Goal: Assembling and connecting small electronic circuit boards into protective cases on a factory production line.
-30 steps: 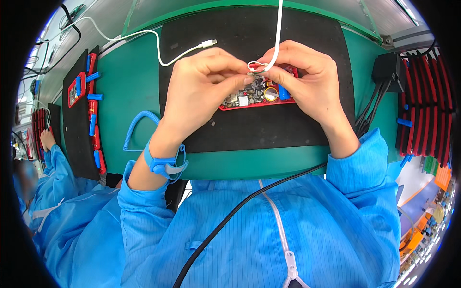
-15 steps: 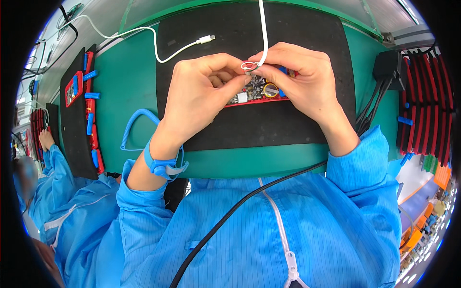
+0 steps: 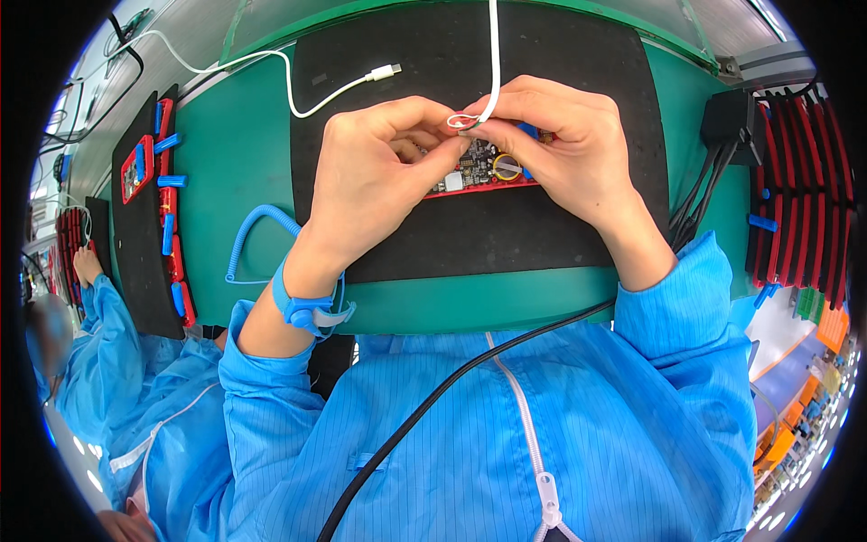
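Note:
A white cable (image 3: 494, 63) comes down from the top edge and splits into thin coloured wires (image 3: 463, 121) between my hands. Thumb and forefinger of my left hand (image 3: 366, 176) pinch the wire ends; whatever sits at their tips is hidden by the fingers. My right hand (image 3: 578, 158) grips the cable's end where the wires come out. Under both hands lies a circuit board (image 3: 477, 170) in a red frame, partly covered by them. A round coin cell (image 3: 508, 166) with a yellow rim shows on it. My left wrist wears a blue strap (image 3: 307, 312).
The board rests on a black mat (image 3: 452, 244) over a green table (image 3: 244, 154). Another white cable with a plug (image 3: 384, 72) lies at the far left. Red-framed boards with blue clips (image 3: 168, 233) stand left, black-and-red racks (image 3: 804, 199) right. A co-worker's sleeve (image 3: 108, 334) is at left.
Both hands keep their hold, and the wires between them have shifted slightly left. The co-worker at the left has moved a little.

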The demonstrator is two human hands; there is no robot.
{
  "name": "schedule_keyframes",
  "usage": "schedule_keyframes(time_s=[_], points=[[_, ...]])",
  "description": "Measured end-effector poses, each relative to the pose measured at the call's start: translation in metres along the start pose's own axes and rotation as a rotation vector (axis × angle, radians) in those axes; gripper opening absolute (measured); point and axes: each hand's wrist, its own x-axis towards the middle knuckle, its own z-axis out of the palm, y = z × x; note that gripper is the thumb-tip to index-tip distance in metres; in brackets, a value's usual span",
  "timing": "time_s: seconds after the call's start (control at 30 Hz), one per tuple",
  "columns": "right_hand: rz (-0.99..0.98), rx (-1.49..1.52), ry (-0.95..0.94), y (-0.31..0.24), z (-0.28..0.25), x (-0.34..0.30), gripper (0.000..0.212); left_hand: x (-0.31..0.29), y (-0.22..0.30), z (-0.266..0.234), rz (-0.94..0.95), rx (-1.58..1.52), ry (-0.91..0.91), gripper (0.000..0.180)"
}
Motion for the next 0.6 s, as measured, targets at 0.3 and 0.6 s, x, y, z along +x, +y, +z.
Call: schedule_keyframes(time_s=[0.3, 0.6], points=[[-0.038, -0.052, -0.022, -0.0006, -0.0027, 0.0011, 0.010, -0.0002, -0.0022, 0.0007, 0.041, 0.038, 0.003, 0.014], [-0.061, -0.040, -0.019, 0.0009, -0.0035, 0.0009, 0.011, 0.0005, -0.0033, 0.0020, 0.102, 0.066, 0.012, 0.015]])
